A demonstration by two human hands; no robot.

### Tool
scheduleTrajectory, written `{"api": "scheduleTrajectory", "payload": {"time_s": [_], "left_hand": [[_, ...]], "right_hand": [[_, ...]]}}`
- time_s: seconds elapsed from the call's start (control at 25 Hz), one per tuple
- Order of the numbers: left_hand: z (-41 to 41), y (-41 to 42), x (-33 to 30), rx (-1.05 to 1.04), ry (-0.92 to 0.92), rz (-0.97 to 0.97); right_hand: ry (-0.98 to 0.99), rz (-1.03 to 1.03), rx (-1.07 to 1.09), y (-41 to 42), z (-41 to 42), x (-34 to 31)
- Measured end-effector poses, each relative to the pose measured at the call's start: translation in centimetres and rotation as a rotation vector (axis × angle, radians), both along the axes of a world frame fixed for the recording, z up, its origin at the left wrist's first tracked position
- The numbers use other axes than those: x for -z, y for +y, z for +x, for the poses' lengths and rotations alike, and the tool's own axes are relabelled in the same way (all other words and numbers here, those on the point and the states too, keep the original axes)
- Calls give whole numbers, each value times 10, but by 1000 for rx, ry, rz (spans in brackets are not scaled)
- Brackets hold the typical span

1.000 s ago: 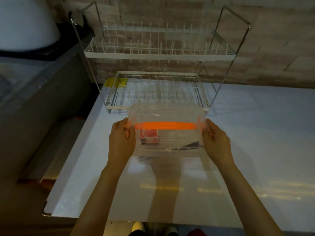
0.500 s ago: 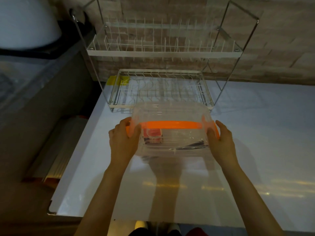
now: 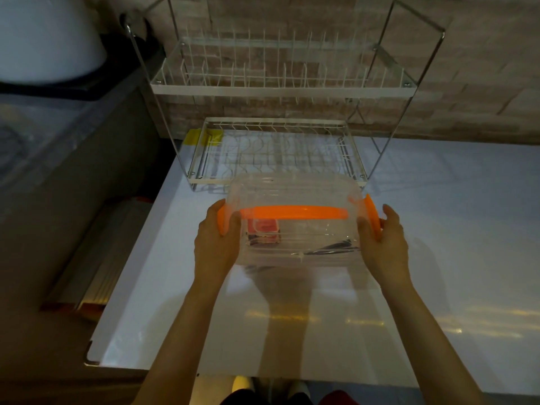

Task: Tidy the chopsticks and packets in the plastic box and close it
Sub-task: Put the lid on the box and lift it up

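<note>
While both forearms reach in from the near edge of the white table (image 3: 438, 258), the left hand (image 3: 214, 244) is wrapped on the left end of the clear plastic box (image 3: 295, 197), thumb on its orange clasp (image 3: 223, 217). The right hand (image 3: 382, 244) presses the right end with fingers together beside the other orange clasp (image 3: 372, 211). Inside, a red packet (image 3: 263, 228) lies left and dark chopsticks (image 3: 333, 247) right. An orange lid rim (image 3: 295, 212) runs across the front. Just behind stands a two-tier wire dish rack (image 3: 277, 89).
</note>
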State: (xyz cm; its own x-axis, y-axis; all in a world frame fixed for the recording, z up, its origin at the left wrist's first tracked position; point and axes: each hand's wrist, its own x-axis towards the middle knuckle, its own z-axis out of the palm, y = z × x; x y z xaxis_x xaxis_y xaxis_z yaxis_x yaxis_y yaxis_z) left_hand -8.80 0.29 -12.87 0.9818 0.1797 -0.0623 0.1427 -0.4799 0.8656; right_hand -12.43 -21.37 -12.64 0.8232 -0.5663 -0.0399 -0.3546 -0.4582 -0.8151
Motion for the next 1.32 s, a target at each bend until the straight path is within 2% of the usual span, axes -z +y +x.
{"api": "scheduleTrajectory", "payload": {"time_s": [0.32, 0.48, 0.72, 0.92, 1.12, 1.32], "left_hand": [[2, -1, 5, -81, 144, -64], [4, -1, 5, -106, 145, -29], [3, 1, 4, -99, 34, 60], [-2, 0, 0, -85, 1, -1], [1, 2, 1, -6, -192, 173], [-1, 1, -2, -10, -129, 116]], "right_hand": [[18, -184, -87, 3, 0, -5], [-11, -293, -140, 3, 0, -7], [-34, -247, -89, 5, 0, -7], [-25, -208, -67, 4, 0, -2], [-35, -191, -72, 3, 0, -1], [-41, -136, -63, 1, 0, 1]]}}
